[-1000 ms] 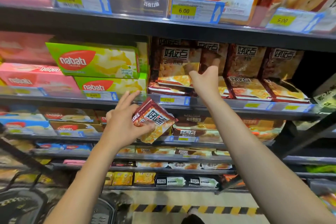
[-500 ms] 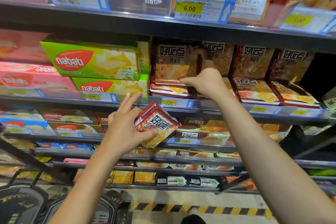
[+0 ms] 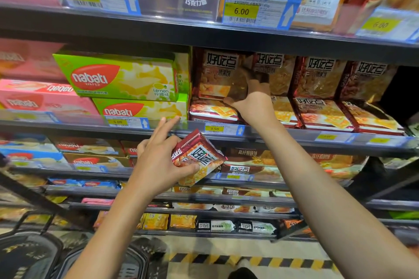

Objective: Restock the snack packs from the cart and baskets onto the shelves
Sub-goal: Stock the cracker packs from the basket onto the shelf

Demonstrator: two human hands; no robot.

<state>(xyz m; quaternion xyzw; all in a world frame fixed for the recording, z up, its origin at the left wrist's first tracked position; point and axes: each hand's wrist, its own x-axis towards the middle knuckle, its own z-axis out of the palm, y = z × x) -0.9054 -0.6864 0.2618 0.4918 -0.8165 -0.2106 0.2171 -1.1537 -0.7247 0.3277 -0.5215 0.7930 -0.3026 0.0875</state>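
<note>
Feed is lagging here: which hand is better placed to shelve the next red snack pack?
Left, probably. The left hand already grips a red snack pack just below the shelf edge, while the right hand is busy among the upright packs there.

Shelf bay: upright dark-red foil biscuit packs (image 3: pixel 317 77) reach nearly to the black metal shelf above (image 3: pixel 204 34) | left: green cardboard wafer boxes (image 3: pixel 118 77) wall it in | front: right hand (image 3: pixel 251 102) fills the gap
</note>
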